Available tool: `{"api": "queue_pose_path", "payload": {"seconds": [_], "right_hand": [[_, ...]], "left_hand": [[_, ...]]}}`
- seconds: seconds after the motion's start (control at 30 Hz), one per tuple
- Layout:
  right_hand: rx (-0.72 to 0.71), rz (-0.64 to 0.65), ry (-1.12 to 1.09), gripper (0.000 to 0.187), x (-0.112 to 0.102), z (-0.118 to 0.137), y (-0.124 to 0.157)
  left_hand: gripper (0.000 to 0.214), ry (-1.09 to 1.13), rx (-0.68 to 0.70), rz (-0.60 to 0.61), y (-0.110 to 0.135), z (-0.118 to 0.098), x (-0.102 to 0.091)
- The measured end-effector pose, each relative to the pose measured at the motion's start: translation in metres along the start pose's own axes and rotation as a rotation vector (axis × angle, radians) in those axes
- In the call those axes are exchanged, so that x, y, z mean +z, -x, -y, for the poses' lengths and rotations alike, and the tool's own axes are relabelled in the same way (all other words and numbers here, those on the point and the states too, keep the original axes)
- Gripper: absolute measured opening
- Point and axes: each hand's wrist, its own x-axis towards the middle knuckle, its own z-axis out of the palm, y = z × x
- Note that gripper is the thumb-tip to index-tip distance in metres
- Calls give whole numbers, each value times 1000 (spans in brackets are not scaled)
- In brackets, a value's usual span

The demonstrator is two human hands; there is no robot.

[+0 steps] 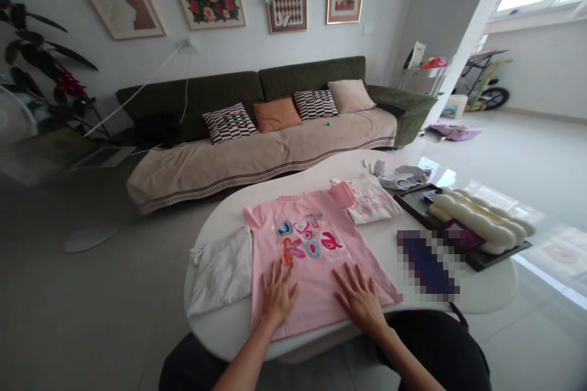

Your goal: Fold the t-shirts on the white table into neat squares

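Note:
A pink T-shirt (316, 287) with colourful printed letters and shapes on its chest lies spread out on the white table (220, 220), its neck pointing away from me. My left hand (277, 294) rests flat on the shirt's lower left part, fingers spread. On the lower right part, my right hand (360, 298) lies flat too, its fingers apart. Left of the shirt is a folded whitish garment (222, 272), its edge against the pink cloth. Another folded white garment (373, 200) with a pink print lies by the right sleeve.
A dark tray (481, 266) holding a puffy cream-coloured object (481, 217) stands at the table's right. A pixelated dark item (428, 263) lies in front of it. Crumpled plastic packaging (406, 177) sits at the far right edge. Behind the table is a green sofa (316, 70) with cushions.

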Motion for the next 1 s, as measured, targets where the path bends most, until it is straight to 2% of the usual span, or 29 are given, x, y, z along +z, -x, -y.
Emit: {"api": "queue_pose_path", "payload": {"seconds": [0.17,0.3,0.4,0.5,0.6,0.7,0.87,1.0], "right_hand": [[-7,16,37,53,2,-1,1],[-3,88,42,51,-8,1,-4],[37,96,37,51,-18,5,-25],[45,49,43,52,-21,5,-60],[77,52,63,52,-14,0,-95],[101,47,72,55,0,-10,-116],[53,-25,123,60,18,-20,-123],[48,-70,143,59,19,-22,-121]], "left_hand": [[55,0,-1,-11,-3,0,-2],[55,-6,-1,-39,-3,2,4],[55,-14,2,-72,-3,4,11],[55,-25,14,-99,-3,6,15],[57,-34,18,-115,-3,8,17],[59,-32,13,-115,-4,9,18],[61,-29,-7,-120,-5,7,20],[62,-27,-21,-108,-5,5,17]]}}
